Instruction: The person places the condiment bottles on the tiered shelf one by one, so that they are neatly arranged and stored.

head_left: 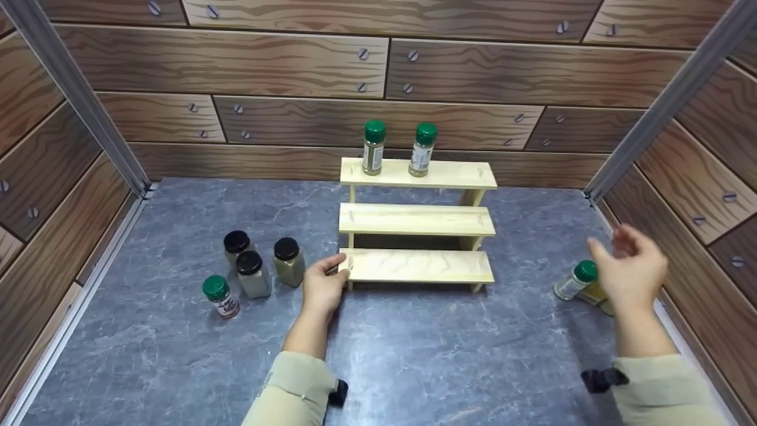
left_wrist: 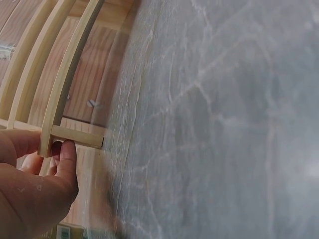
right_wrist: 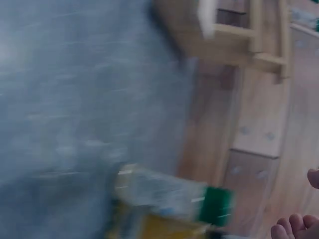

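A pale wooden three-step rack stands on the grey table. My left hand pinches the left end of its lowest step; the left wrist view shows thumb and fingers about the board's edge. Over at the right, my right hand is raised with parted fingers, holding nothing visible. Beneath and beside it is a green-capped spice jar, with a yellowish container partly hidden behind it. Two green-capped spice jars stand upright on the top step.
Left of the rack stand several jars: black-capped ones and a shorter green-capped one with reddish contents. Wood-patterned walls and metal corner posts enclose the table. The right wrist view is blurred.
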